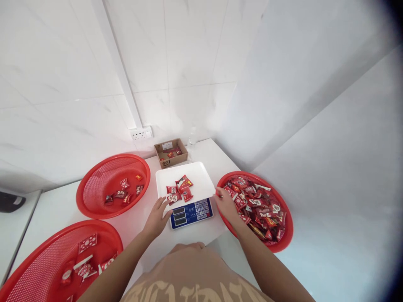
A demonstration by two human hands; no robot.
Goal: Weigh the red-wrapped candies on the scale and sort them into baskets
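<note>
A shallow white tray (pixel 204 178) rests on a blue-and-white digital scale (pixel 192 213). Several red snack packets (pixel 184 183) lie in the tray, mostly toward its front left. My left hand (pixel 156 218) is at the tray's front left corner, thumb and fingers apart, fingertips by the edge close to a packet. Over the near rim of the full red basket (pixel 273 248), my right hand (pixel 226 202) has curled fingers beside the tray's right corner. What those fingers hold, if anything, is too small to make out. Many packets (pixel 252 201) fill that basket.
At the left stand two red mesh baskets, a far one (pixel 94 172) and a near one (pixel 34 268), each with some packets. Behind the tray are a small cardboard box (pixel 174 161) and a clear bottle (pixel 192 138). Walls border the white table (pixel 204 149) behind and right.
</note>
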